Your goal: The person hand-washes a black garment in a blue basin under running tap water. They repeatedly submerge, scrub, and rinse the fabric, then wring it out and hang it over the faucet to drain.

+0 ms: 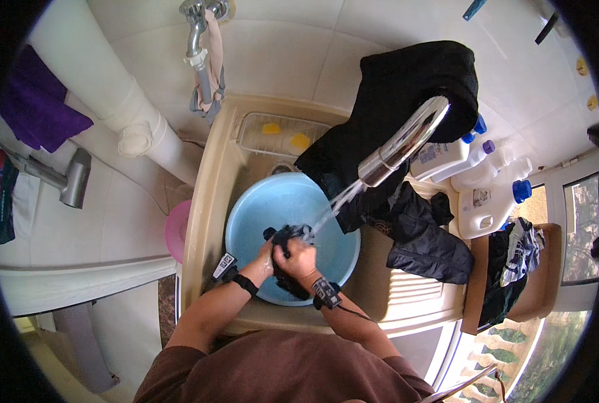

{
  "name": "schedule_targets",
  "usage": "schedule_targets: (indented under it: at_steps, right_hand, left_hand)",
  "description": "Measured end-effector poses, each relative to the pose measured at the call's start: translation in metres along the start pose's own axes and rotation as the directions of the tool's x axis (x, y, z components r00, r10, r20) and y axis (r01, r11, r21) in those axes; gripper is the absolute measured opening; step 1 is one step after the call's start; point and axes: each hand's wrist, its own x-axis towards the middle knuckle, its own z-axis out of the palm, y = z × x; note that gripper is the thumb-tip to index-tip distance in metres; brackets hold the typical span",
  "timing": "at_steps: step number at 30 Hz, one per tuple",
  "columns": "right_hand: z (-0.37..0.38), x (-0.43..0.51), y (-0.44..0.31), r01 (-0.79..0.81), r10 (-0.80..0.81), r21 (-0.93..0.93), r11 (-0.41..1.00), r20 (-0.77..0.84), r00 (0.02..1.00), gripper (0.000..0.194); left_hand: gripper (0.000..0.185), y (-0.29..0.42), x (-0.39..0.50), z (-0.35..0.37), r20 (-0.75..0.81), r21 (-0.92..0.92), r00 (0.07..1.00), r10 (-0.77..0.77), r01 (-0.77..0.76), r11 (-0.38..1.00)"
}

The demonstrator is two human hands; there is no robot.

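Observation:
A dark cloth (292,287) is bunched between my two hands inside a light blue plastic basin (244,216). My left hand (265,260) grips its left side, and my right hand (298,258) is closed over it from the right. Water pours from a chrome faucet (402,143) onto the cloth beside my right knuckles. The basin stands in a beige laundry sink (206,186). A large black garment (395,85) hangs around the faucet and drapes down over the basin's right rim. Part of the cloth is hidden under my fingers.
Dark garments (430,252) lie on the sink's ribbed washboard (415,302). Detergent bottles (486,206) line the right back ledge, near a cardboard box (546,272) of clothes. A clear soap tray (259,146) sits behind the basin. A pink basin (177,231) and grey hair dryer (75,179) are left.

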Motion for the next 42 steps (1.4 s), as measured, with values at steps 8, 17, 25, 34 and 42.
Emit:
schedule_targets:
  at_steps: [8, 17, 25, 34, 42]
  right_hand:
    - [-0.001, -0.004, 0.083, -0.194, 0.284, -0.313, 0.93, 0.276, 0.918, 0.063]
    - [0.032, -0.005, 0.079, 0.167, 0.263, -0.499, 0.85, 0.679, 0.686, 0.083]
    - [0.04, -0.027, 0.026, -0.338, 0.117, 0.234, 0.912, 0.641, 0.759, 0.055]
    - [0.006, -0.001, -0.033, 0.124, -0.132, 0.138, 0.983, 0.051, 0.99, 0.027]
    - [0.01, 0.006, 0.081, -0.052, 0.218, -0.391, 0.919, 0.394, 0.893, 0.05]
  left_hand:
    - [0.101, 0.018, -0.008, -0.021, -0.455, 0.35, 0.89, -0.023, 0.203, 0.914]
    - [0.115, 0.011, -0.002, -0.027, -0.677, 0.61, 0.699, 0.231, 0.358, 0.707]
    - [0.074, 0.019, 0.015, -0.047, -0.27, 0.204, 0.959, 0.085, -0.03, 0.979]
    - [0.042, 0.01, 0.018, -0.028, 0.074, 0.114, 0.982, 0.174, -0.181, 0.977]
    - [0.05, 0.018, 0.014, -0.055, -0.261, 0.228, 0.965, -0.009, 0.07, 0.971]
